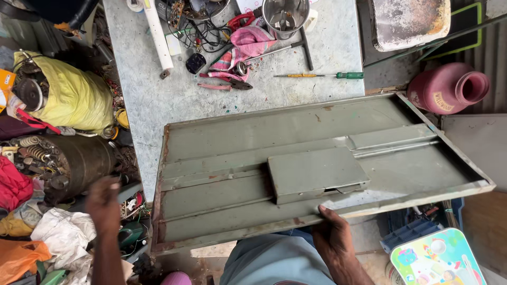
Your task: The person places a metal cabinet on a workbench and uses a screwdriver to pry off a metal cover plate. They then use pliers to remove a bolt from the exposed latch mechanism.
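Grey and speckled, the stone table (158, 105) fills the top of my view, with heaps of old machine parts on the floor beside it. Across the near end of the table lies a big flat grey-green metal panel (237, 137) with rusty edges and a small raised box (316, 173) in its middle. It is too long for the table, so its right end sticks out into the air. I think that is why it needs holding.

My right hand (334, 238) grips the near edge of the panel. The thumb presses on top and the other fingers curl under, clamped on the rim to keep the panel level. My left hand (104, 203) is off to the side, over the clutter on the floor. It is blurred. I cannot tell if it is open or closed, and I see nothing in it.

Just past the panel, on the table, lie a long screwdriver with a green handle (338, 75), red-handled pliers (224, 84), a pink cloth (248, 45) and a shiny steel jar (285, 16). They sit close by, as tools do when they are kept in easy reach. A white plastic pipe (157, 37) lies near a tangle of black wires (198, 29).

On the floor to the right stands a pink plastic pot (449, 87). On the left are a yellow sack (74, 95) and a dark rusty drum (79, 161).
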